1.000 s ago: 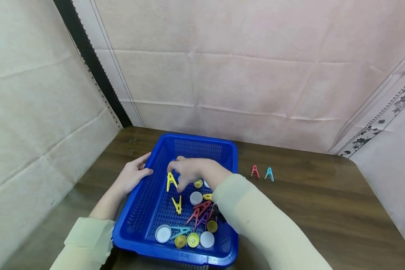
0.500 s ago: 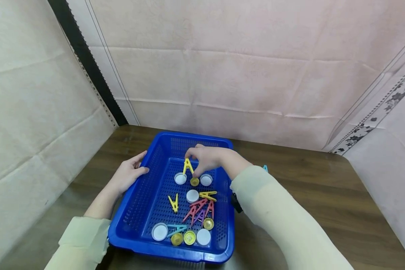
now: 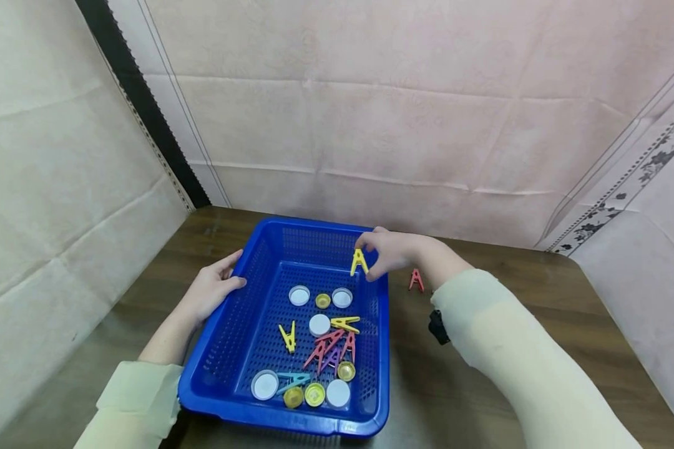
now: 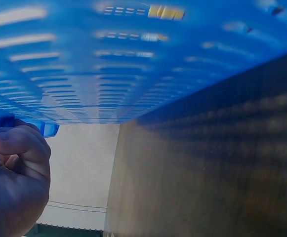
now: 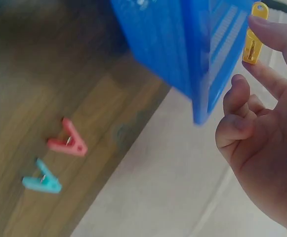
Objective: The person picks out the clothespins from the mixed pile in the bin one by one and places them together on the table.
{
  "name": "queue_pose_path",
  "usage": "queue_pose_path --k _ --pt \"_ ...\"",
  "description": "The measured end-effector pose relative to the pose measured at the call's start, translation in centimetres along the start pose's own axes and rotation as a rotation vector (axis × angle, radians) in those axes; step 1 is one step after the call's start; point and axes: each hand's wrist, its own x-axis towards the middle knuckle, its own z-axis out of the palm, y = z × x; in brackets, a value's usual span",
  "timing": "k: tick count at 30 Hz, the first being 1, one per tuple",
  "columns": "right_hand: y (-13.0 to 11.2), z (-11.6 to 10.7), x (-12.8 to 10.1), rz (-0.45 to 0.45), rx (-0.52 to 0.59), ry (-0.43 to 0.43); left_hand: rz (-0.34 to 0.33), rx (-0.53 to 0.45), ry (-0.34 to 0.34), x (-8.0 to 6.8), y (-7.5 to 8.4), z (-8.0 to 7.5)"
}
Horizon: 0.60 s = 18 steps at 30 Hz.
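Right hand pinches one yellow clip; left hand grips basket rim; two clips on table.

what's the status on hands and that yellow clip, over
Right hand pinches yellow clip above basket's far right rim. Left hand holds the left rim. Red clip on table beyond; nothing blocking.

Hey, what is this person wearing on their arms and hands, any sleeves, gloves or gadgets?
Both arms are covered by long, loose sleeves of pale cream fabric that end at the wrists. The left hand and the right hand are bare: no gloves or rings show. A small black device sits under the right wrist, against the sleeve; what it is cannot be told.
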Motion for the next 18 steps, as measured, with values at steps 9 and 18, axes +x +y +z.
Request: queue_pose_path --k 9,18 --pt "3.5 -0.5 -2.0 0.070 0.035 0.043 -0.009 0.002 -0.001 -0.1 0.1 0.0" --pt "7.8 -0.6 -3.9 0.054 0.015 0.037 -0.008 -0.002 0.000 0.0 0.1 0.0"
